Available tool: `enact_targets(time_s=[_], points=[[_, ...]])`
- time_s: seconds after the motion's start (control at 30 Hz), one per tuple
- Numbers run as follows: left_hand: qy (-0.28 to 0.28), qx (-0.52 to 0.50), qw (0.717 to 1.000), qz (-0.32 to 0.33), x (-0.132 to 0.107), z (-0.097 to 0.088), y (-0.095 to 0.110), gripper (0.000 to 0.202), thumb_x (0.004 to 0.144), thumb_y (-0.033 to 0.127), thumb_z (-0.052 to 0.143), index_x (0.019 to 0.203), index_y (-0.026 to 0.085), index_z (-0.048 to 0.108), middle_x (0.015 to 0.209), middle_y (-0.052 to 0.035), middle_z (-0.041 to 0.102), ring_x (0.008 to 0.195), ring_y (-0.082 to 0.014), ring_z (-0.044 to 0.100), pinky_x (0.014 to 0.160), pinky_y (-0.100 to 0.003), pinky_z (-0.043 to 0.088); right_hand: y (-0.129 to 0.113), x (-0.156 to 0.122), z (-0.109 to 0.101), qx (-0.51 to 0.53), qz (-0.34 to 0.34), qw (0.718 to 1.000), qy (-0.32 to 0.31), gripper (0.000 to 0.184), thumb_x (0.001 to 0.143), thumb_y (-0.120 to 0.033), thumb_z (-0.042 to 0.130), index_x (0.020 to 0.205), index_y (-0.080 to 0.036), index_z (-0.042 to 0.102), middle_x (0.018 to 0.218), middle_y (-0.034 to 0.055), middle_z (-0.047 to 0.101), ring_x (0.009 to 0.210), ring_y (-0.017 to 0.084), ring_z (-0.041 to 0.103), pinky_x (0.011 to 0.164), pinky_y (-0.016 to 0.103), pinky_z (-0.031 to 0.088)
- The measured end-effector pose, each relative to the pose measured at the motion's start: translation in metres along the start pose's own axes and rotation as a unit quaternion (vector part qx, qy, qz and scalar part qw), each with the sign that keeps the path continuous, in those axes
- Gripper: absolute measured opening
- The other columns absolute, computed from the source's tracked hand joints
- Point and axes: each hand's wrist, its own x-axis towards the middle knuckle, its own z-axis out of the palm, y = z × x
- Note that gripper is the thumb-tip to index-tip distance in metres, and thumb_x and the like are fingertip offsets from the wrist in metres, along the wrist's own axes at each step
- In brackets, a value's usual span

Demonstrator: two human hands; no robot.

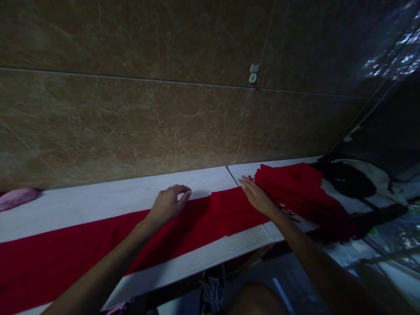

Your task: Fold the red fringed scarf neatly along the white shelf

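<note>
A long red scarf (193, 223) lies stretched out along a white wood-grain tabletop (197, 179). Near its right end the cloth is doubled over in a layer. My left hand (169, 203) hovers at the scarf's far edge, fingers curled and thumb tip close to the index finger, with no cloth visible between them. Flat on the scarf's right end rests my right hand (257, 197), its fingers stretched out toward the wall. Just right of it is a heap of red fringed scarves (295, 183); their fringes hang toward the front edge.
A brown marbled tile wall (164, 118) rises behind the table. Black and pale fabric (351, 177) lies at the far right. At the left edge sits a pink cloth item (19, 199). A bundle of cables (212, 291) shows below the table's front edge.
</note>
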Motion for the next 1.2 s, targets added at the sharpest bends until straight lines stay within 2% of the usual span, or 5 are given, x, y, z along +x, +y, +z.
enact_targets(time_s=[0.17, 0.37, 0.67, 0.87, 1.2], points=[[-0.071, 0.006, 0.997, 0.015, 0.061, 0.042, 0.048, 0.036, 0.100, 0.042, 0.050, 0.107, 0.017, 0.076, 0.116, -0.0163, 0.074, 0.104, -0.0300, 0.070, 0.084, -0.036, 0.051, -0.028, -0.071, -0.005, -0.028, 0.027, 0.991, 0.128, 0.040, 0.104, -0.036, 0.043, 0.134, -0.027, 0.067, 0.138, 0.0132, 0.066, 0.131, 0.030, 0.060, 0.114, 0.051, 0.049], [-0.084, 0.014, 0.996, 0.025, 0.072, 0.061, 0.044, 0.036, 0.101, 0.045, 0.049, 0.102, 0.019, 0.074, 0.111, -0.0135, 0.077, 0.103, -0.0292, 0.070, 0.086, -0.036, 0.048, -0.051, -0.150, 0.014, -0.097, -0.007, 0.995, 0.011, 0.038, 0.101, -0.029, 0.050, 0.135, -0.026, 0.066, 0.142, 0.0091, 0.065, 0.132, 0.025, 0.060, 0.116, 0.053, 0.045], [-0.081, 0.019, 0.995, 0.057, 0.079, 0.068, 0.038, 0.031, 0.104, 0.038, 0.046, 0.106, 0.019, 0.070, 0.117, -0.0137, 0.076, 0.109, -0.0275, 0.070, 0.092, -0.034, 0.045, -0.061, -0.122, 0.010, -0.124, -0.022, 0.992, 0.010, 0.035, 0.099, -0.019, 0.053, 0.126, -0.030, 0.073, 0.129, 0.0055, 0.073, 0.121, 0.024, 0.066, 0.122, 0.061, 0.033], [-0.105, -0.006, 0.992, 0.071, 0.078, 0.066, 0.039, 0.034, 0.101, 0.048, 0.050, 0.106, 0.022, 0.071, 0.107, -0.0091, 0.078, 0.099, -0.0250, 0.072, 0.084, -0.030, 0.048, -0.065, -0.106, 0.013, -0.107, -0.055, 0.992, -0.039, 0.030, 0.097, -0.018, 0.058, 0.119, -0.028, 0.076, 0.124, 0.0057, 0.075, 0.113, 0.023, 0.068, 0.101, 0.045, 0.054], [-0.173, -0.062, 0.981, 0.066, 0.103, 0.057, 0.029, 0.042, 0.092, 0.054, 0.052, 0.091, 0.019, 0.073, 0.086, -0.0071, 0.077, 0.079, -0.0217, 0.068, 0.066, -0.028, 0.046, -0.067, -0.106, 0.014, -0.122, -0.047, 0.991, -0.041, 0.029, 0.095, -0.017, 0.061, 0.118, -0.026, 0.076, 0.123, 0.0062, 0.076, 0.111, 0.024, 0.069, 0.098, 0.043, 0.056]])
